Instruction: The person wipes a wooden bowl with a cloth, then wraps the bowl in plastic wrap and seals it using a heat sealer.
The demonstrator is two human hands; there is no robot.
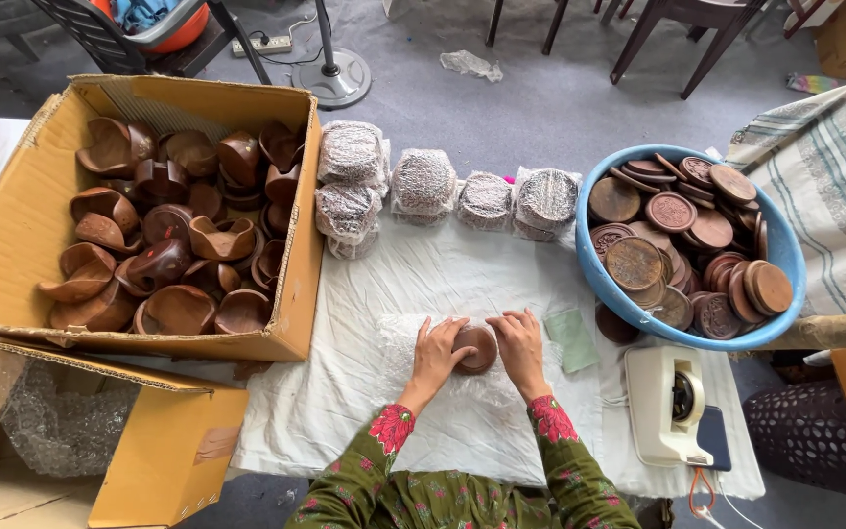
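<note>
At the far left we see an open cardboard box [12, 235] heaped with carved wooden bowls [164, 235], brown and glossy, tumbled at all angles; we cannot count them exactly, but there are well over a dozen. Below it, a second cardboard box [149, 451] holds bubble wrap [66, 421].

Along the back of the white cloth [325, 392] stand five bundles wrapped in bubble wrap [424, 184] that we can count, two stacked at the left end, three more in a row.

In the middle, our left hand [435, 355] and right hand [519, 345] flank one small round wooden piece [476, 348], dark brown with a smooth rim, resting on a sheet of bubble wrap [394, 343] spread over the cloth. Both hands press against its sides with fingers curved around it, gripping it between them.

Just right of the right hand lies one small green cloth [572, 338]. Further right, a blue plastic tub [785, 255] is piled with round carved wooden lids [638, 260], too many and too overlapped to count. In front of it sits one white tape dispenser [663, 407].
</note>
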